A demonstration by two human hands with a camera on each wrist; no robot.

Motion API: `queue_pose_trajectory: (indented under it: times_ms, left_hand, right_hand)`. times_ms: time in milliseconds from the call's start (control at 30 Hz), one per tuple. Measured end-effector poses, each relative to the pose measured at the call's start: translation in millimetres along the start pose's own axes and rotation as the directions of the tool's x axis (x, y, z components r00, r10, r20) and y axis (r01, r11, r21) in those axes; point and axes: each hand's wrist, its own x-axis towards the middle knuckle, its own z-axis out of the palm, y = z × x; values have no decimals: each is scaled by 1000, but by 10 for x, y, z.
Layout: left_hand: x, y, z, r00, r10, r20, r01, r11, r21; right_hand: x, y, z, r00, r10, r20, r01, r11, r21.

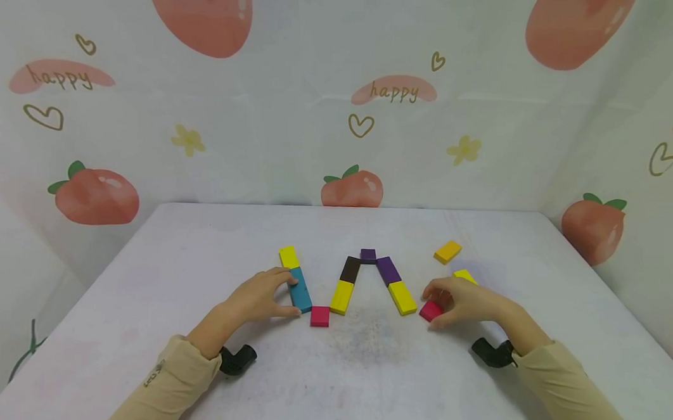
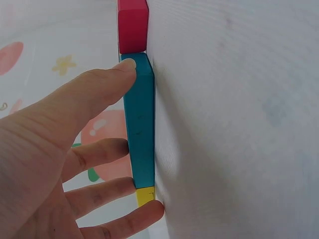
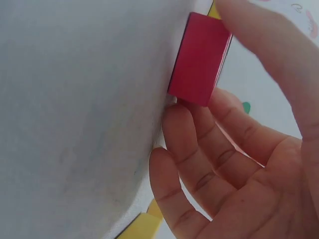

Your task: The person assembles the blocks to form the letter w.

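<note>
In the head view, my left hand (image 1: 260,293) lies beside a blue block (image 1: 301,290), fingers spread. Its thumb touches one end of the block, and its fingertips lie along the side, near a yellow block (image 1: 289,257) that continues the strip. A red block (image 1: 320,316) adjoins the blue one's near end. My right hand (image 1: 463,300) pinches another red block (image 1: 431,311), its thumb at one end and curled fingers at the other. In the right wrist view, this red block (image 3: 201,59) sits between the thumb and the fingers, close to the table surface.
Between the hands, a dark brown block (image 1: 350,270), a small purple block (image 1: 368,256), a longer purple block (image 1: 388,271) and yellow blocks (image 1: 403,298) continue the zigzag. A loose orange-yellow block (image 1: 447,251) lies at back right; another yellow block (image 1: 465,276) is partly behind my right hand.
</note>
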Motion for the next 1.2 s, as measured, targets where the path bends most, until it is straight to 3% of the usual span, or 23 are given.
queue_pose_trajectory:
  times_ms: [733, 1200]
  left_hand:
    - [25, -27, 15, 1000, -8, 4, 8, 1000, 0]
    - [23, -24, 13, 1000, -9, 2, 9, 1000, 1]
  right_hand:
    - [-46, -43, 3, 994, -111, 5, 111, 994, 11]
    - [-43, -61, 48, 991, -132, 27, 131, 991, 39]
